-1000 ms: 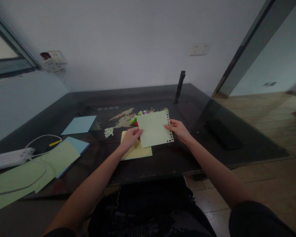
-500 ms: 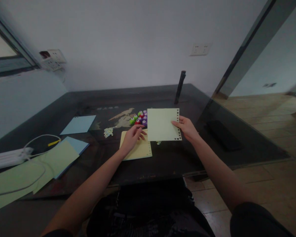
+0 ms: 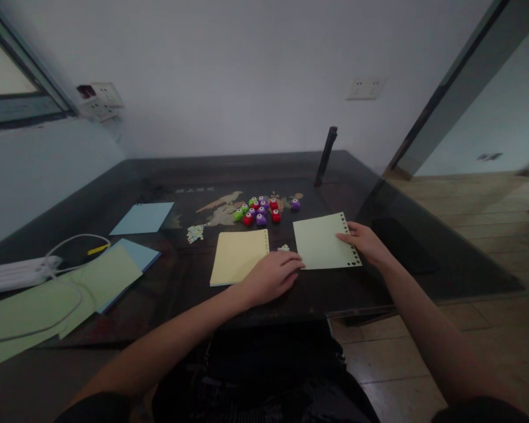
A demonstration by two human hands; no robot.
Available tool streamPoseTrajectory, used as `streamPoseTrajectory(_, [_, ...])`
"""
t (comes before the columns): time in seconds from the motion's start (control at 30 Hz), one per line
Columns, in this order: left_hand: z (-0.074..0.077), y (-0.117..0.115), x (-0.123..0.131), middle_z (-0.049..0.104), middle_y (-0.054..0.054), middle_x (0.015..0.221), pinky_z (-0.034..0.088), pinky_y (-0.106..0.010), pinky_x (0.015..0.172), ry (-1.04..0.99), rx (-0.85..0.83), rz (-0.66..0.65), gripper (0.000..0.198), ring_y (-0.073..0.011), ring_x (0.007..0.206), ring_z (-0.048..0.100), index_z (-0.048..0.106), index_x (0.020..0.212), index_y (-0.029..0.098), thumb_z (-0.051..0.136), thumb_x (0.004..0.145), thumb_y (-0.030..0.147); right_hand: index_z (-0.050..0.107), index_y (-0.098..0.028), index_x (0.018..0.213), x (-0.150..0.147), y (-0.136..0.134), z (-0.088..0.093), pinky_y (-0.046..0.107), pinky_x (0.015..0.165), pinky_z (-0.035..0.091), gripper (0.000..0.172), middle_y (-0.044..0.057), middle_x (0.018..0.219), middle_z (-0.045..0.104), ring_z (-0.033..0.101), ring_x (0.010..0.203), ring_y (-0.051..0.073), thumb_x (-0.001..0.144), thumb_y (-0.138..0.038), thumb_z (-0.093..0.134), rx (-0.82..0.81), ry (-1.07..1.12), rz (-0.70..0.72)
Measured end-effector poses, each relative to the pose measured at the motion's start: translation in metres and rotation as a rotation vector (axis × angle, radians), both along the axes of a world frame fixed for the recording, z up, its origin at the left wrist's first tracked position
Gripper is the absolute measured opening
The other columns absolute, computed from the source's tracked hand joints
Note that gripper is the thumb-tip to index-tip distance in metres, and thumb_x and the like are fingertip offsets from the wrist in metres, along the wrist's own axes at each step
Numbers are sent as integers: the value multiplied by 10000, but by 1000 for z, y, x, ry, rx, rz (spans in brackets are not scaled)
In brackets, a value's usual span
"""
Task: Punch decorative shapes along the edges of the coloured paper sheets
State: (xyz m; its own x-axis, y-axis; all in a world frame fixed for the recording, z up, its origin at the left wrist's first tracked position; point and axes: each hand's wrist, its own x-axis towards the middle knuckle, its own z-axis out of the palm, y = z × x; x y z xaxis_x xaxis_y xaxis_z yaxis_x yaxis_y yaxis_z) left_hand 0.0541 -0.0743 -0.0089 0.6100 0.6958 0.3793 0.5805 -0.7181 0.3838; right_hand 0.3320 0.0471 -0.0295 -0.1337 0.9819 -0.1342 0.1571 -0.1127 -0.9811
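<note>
Lying flat on the dark glass table (image 3: 158, 305), right of centre in the frame, is a pale green sheet (image 3: 321, 242) with a row of punched holes along its right edge. The right hand (image 3: 367, 242) rests on that punched edge, fingers stretched out; whether they pinch the paper I cannot tell. The left hand (image 3: 271, 276) lies palm down, loosely open and holding nothing, its fingertips (image 3: 297, 262) touching the sheet's lower left corner. A yellow sheet (image 3: 238, 255) lies just left, and small coloured paper punches (image 3: 260, 208) cluster above it.
</note>
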Motion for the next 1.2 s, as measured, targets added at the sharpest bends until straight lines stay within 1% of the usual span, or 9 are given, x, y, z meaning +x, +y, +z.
streamPoseTrajectory(0.07, [-4,-5,17,576,-137,1242,446,-418,938,92,21,-26,310,-258,1128,535,554,1174,165,505,885,264,618,-172,1022,-1,0,-2,324,520,523,441,82,768,730,670,593,222,626,-303,762,21,-64,49])
streamPoseTrajectory(0.17, [-12,-9,35,557,-129,1276,424,-416,977,144,35,3,346,-256,1170,509,536,1196,159,513,890,316,605,-157,1026,-2,0,-2,318,540,527,430,79,787,731,673,614,220,649,-321,732,76,-175,106])
streamPoseTrajectory(0.3, [-22,-9,41,560,-110,1287,401,-383,1014,162,25,7,342,-223,1201,497,536,1205,166,497,902,318,607,-159,992,0,2,-7,320,575,527,372,82,818,727,672,668,223,676,-337,690,219,-331,117])
streamPoseTrajectory(0.5, [-30,-8,38,560,-97,1309,378,-362,1043,126,41,-32,344,-197,1230,486,538,1222,175,465,918,319,615,-161,1057,4,7,-15,367,671,512,411,66,821,680,612,666,199,679,-317,657,499,-615,-20])
streamPoseTrajectory(0.63, [-34,-8,39,569,-94,1302,380,-357,1041,120,54,-39,336,-192,1226,493,548,1213,177,466,917,313,589,-116,1164,5,9,-16,393,709,510,536,128,973,629,590,801,236,672,-320,648,671,-700,-115])
streamPoseTrajectory(0.7, [-34,-8,40,571,-92,1300,380,-357,1040,123,62,-38,334,-195,1221,497,551,1210,175,467,916,308,613,-126,1140,4,10,-18,404,730,511,490,148,1057,610,589,891,259,694,-328,630,703,-716,-87])
streamPoseTrajectory(0.77, [-34,-8,40,570,-93,1300,381,-358,1038,128,67,-37,336,-200,1218,498,549,1212,171,468,915,306,662,-152,1045,3,10,-21,432,812,494,379,146,1133,602,583,983,275,712,-328,617,727,-732,-22])
streamPoseTrajectory(0.87, [-32,-8,39,563,-97,1307,376,-360,1042,137,62,-37,341,-202,1222,495,543,1218,169,467,915,306,694,-174,946,1,11,-28,467,938,427,279,125,1146,627,573,1048,283,714,-312,622,759,-761,54])
streamPoseTrajectory(1.2, [-30,-8,40,568,-104,1291,382,-351,1034,126,48,-42,319,-208,1216,495,557,1183,150,489,905,291,692,-160,968,6,17,-39,446,959,416,303,129,1079,662,591,1034,273,734,-340,623,762,-767,100])
